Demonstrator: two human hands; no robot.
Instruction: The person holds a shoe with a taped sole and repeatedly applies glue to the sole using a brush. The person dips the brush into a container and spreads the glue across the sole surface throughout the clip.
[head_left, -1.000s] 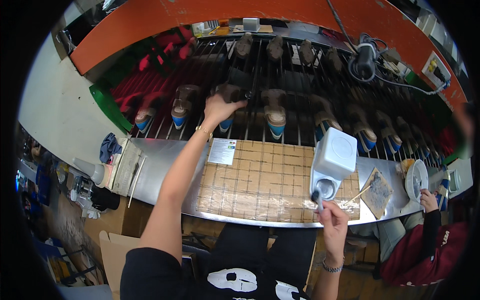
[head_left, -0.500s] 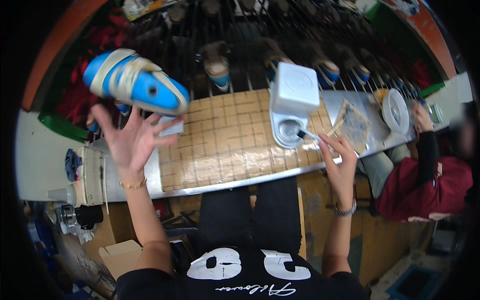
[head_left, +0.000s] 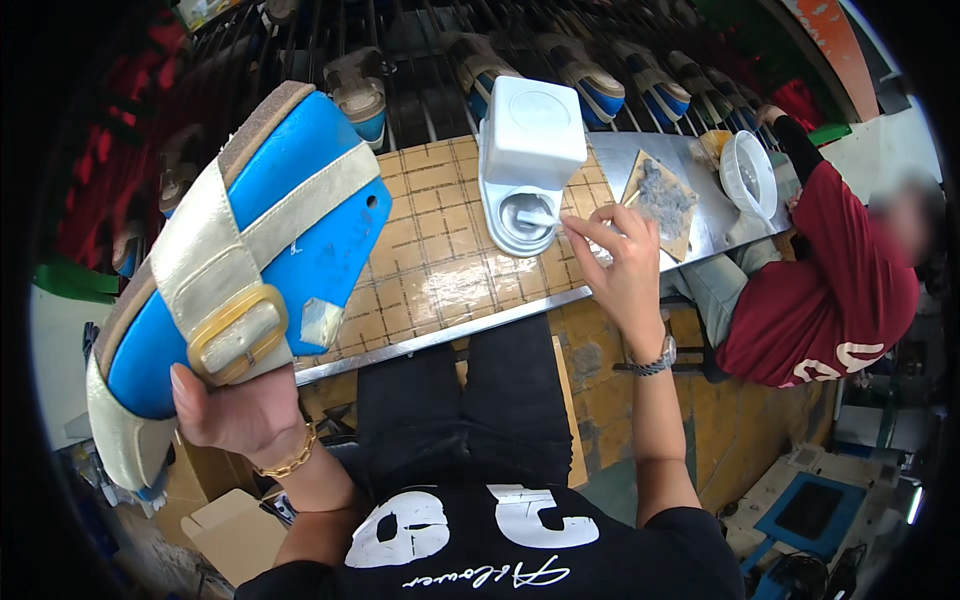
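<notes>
One blue sandal (head_left: 240, 270), left hand (head_left: 235, 415) fingers beneath

Sandal (head_left: 240, 270): smooth blue footbed, pale satin straps, glossy translucent plastic buckle, cork-like sole edge. Glue pot (head_left: 528, 160): smooth white plastic, slight sheen. Worktop (head_left: 640, 160): dull grey metal, partly covered by a brown gridded mat (head_left: 440, 250), shiny where worn.

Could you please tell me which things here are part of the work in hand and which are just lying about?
In use:
- blue sandal with pale straps, held up in the left hand
- white container, with a brush handle at the right hand

Lying about:
- sandals on the rack
- smeared board
- white bowl
</notes>
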